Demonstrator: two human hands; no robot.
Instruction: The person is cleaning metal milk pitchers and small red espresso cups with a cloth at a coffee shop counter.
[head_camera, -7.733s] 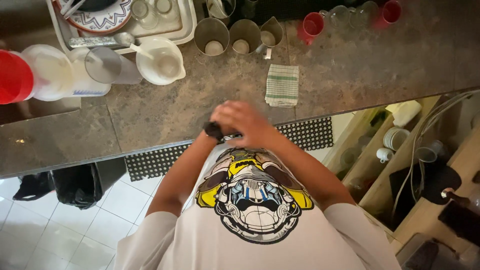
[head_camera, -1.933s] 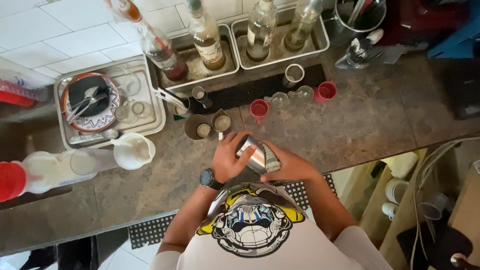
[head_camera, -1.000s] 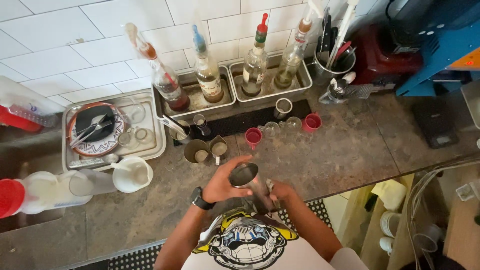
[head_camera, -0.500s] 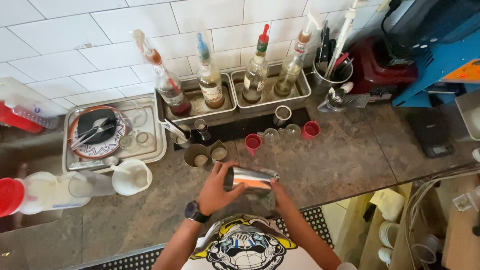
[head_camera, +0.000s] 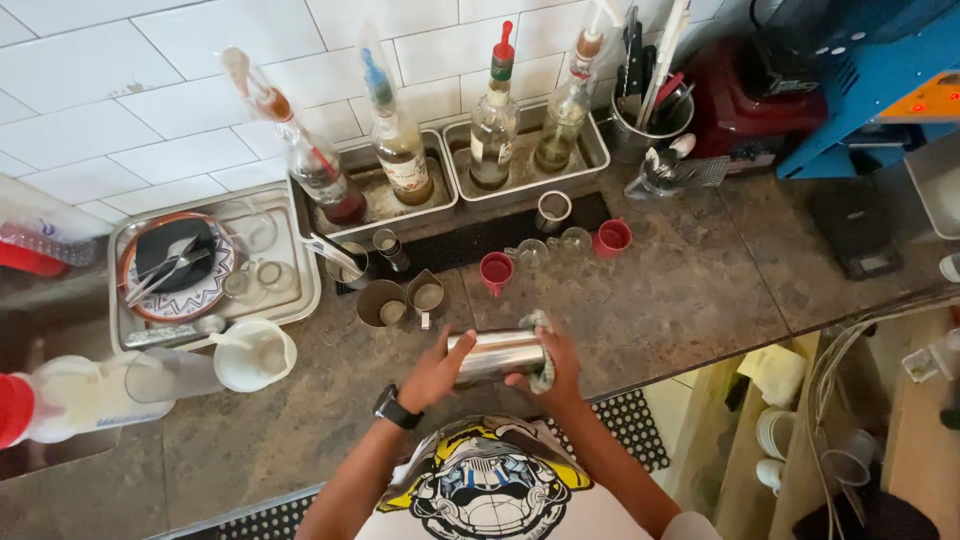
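I hold a shiny steel cup (head_camera: 495, 356) sideways above the stone counter (head_camera: 690, 290). My left hand (head_camera: 432, 372), with a black watch on its wrist, grips the cup's left end. My right hand (head_camera: 549, 368) holds the cup's right end through a checked cloth (head_camera: 541, 352) wrapped over it. Just beyond the cup stand two metal jiggers (head_camera: 400, 300) and a small red cup (head_camera: 495, 270).
Several pourer-topped bottles (head_camera: 400, 150) stand in steel trays at the tiled wall. A tray with a plate and glasses (head_camera: 200, 270) lies left, beside a white pitcher (head_camera: 255, 355). A utensil holder (head_camera: 650, 110), a red blender base (head_camera: 750, 100) and a blue machine (head_camera: 880, 90) stand right.
The steel cup has gone from upright in front of me to lying sideways between both hands, with the cloth over its right end. My view has tilted up toward the wall.
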